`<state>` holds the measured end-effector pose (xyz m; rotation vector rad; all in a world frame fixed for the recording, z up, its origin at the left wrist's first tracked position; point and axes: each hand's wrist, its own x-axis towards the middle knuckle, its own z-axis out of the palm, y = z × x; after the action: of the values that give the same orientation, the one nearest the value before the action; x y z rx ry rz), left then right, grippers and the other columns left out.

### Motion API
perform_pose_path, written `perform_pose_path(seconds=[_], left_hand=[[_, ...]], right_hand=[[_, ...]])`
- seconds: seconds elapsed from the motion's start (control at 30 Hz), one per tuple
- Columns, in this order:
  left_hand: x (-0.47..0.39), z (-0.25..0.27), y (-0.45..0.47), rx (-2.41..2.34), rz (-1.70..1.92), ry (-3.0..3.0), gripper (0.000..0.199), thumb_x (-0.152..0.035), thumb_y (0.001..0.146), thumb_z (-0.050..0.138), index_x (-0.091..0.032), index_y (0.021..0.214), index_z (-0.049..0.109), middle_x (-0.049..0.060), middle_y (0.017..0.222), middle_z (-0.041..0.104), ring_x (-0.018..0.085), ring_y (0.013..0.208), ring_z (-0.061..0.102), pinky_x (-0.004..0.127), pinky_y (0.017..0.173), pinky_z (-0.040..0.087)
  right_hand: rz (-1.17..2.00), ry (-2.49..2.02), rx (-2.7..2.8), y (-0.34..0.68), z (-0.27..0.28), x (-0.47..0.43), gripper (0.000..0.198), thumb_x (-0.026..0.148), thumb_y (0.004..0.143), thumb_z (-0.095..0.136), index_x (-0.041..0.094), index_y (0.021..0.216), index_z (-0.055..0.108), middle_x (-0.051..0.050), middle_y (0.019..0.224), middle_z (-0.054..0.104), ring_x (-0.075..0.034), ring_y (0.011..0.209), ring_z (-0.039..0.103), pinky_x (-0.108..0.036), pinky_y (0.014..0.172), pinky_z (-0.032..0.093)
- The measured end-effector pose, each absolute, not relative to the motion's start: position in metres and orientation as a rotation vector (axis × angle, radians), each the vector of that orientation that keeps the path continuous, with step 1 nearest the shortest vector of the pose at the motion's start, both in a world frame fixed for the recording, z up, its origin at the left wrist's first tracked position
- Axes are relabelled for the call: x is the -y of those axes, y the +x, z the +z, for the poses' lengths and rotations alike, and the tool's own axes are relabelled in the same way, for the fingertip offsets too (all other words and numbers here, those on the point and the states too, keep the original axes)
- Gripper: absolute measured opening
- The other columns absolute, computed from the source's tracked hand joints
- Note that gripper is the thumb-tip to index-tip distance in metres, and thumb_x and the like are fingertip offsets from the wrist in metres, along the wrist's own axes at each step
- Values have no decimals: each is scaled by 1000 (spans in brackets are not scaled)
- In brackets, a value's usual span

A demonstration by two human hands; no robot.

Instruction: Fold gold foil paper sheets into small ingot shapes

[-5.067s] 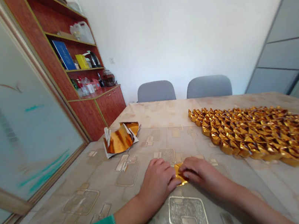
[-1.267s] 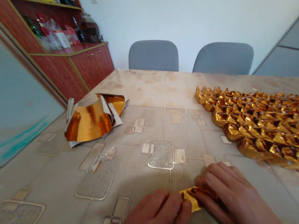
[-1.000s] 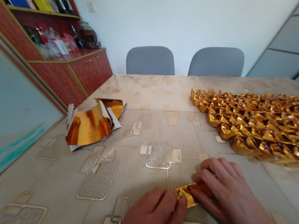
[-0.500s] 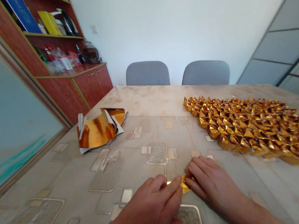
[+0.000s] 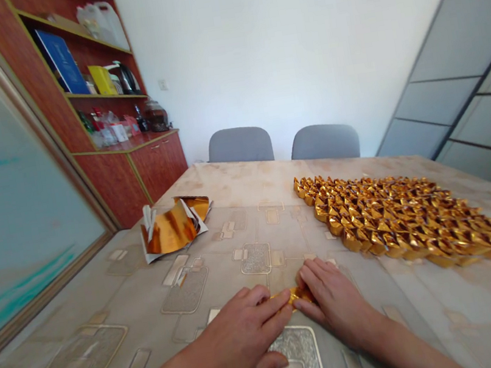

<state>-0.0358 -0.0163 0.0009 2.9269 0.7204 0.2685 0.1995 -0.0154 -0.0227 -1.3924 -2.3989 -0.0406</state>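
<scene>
A narrow folded piece of gold foil paper (image 5: 294,297) lies on the table in front of me, mostly hidden under my fingers. My left hand (image 5: 249,331) holds down its left part, the index finger stretched along it and the thumb apart from the foil. Bent fingers of my right hand (image 5: 331,294) grip the right end, with the thumb at its near edge. To the right stand several rows of folded gold foil pieces (image 5: 398,216), packed close together. Farther off on the left is a loose stack of gold foil sheets (image 5: 171,229) with white backs, curling at the edges.
A patterned covering (image 5: 222,273) lies over the table. Two grey chairs (image 5: 240,145) stand at its far side. Left of the table are a red-brown cabinet (image 5: 157,166) with bottles and boxes on its shelves, and a sliding door (image 5: 9,182).
The camera view has tilted up a little, so more of the cabinet shows. Both hands stay at the foil, and less of it shows between them.
</scene>
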Motion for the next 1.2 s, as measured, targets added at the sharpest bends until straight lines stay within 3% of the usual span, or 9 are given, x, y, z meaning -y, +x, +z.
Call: perform_pose_path(seconds=[0.13, 0.3, 0.47, 0.67, 0.8, 0.9, 1.2], left_hand=[[21, 6, -30, -778, 228, 2934, 51, -48, 89, 59, -18, 130, 53, 10, 140, 55, 25, 110, 53, 38, 97, 41], [24, 8, -32, -783, 246, 2909, 53, -45, 90, 58, -16, 134, 50, 10, 144, 52, 26, 114, 50, 40, 101, 39], [22, 8, -39, -755, 246, 2821, 55, -45, 89, 60, -21, 137, 48, 7, 148, 48, 26, 115, 49, 39, 102, 39], [19, 7, -39, -733, 207, 2793, 62, -46, 88, 62, -23, 143, 43, 6, 148, 48, 27, 115, 49, 39, 102, 38], [19, 6, -35, -762, 177, 2807, 60, -49, 87, 63, -23, 138, 49, 7, 148, 49, 29, 117, 49, 39, 102, 38], [21, 4, -33, -777, 200, 2831, 58, -49, 88, 60, -24, 140, 47, 7, 145, 51, 29, 117, 49, 41, 102, 37], [24, 9, -37, -812, 192, 2726, 60, -40, 85, 67, -27, 141, 48, 3, 151, 46, 30, 118, 46, 42, 101, 37]], right_hand=[[-9, -1436, 2373, 197, -23, 15, 9, 21, 97, 51, 20, 88, 54, -4, 91, 61, -22, 86, 57, -35, 77, 43], [-92, -1615, 2339, 186, -19, 11, 11, 15, 92, 56, 19, 82, 57, -5, 86, 63, -23, 85, 58, -34, 74, 41], [26, -1544, 2326, 191, -20, 14, 12, 21, 91, 62, 20, 80, 56, -3, 85, 61, -22, 81, 56, -33, 73, 39], [105, -1434, 2338, 206, -25, 20, 14, 23, 86, 70, 21, 93, 58, -5, 96, 59, -25, 89, 54, -36, 77, 41], [141, -1434, 2350, 204, -23, 17, 5, 24, 93, 61, 21, 91, 58, -5, 93, 59, -24, 87, 53, -37, 77, 41], [94, -1460, 2332, 201, -24, 17, 8, 17, 96, 52, 20, 92, 57, -6, 94, 58, -24, 87, 53, -39, 78, 40], [229, -1410, 2331, 207, -23, 17, 6, 18, 96, 55, 21, 93, 58, -3, 95, 57, -22, 90, 53, -36, 80, 40]])
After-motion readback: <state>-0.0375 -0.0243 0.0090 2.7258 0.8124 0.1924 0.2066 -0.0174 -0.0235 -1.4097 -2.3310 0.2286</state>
